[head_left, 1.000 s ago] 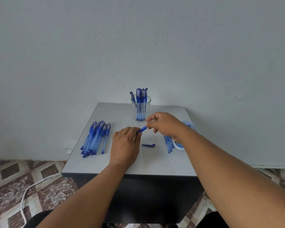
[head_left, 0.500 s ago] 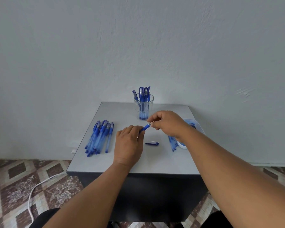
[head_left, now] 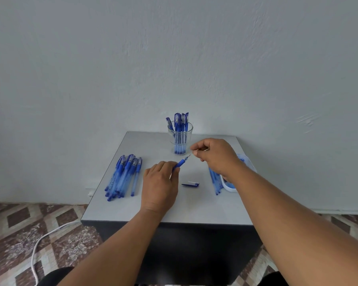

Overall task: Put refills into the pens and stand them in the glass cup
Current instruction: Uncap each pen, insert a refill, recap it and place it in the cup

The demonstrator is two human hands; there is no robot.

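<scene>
Left hand (head_left: 160,183) grips a pen (head_left: 181,162), tip pointing to 1 o'clock. Right hand (head_left: 214,154), fingers curled, pinches something thin; what it is cannot be told. Glass cup (head_left: 180,139) at 12 o'clock.

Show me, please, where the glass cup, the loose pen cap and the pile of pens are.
glass cup (head_left: 180,139): head view, on its clear front wall.
loose pen cap (head_left: 190,184): head view, mid-length of the cap.
pile of pens (head_left: 123,176): head view, middle of the barrels.
</scene>
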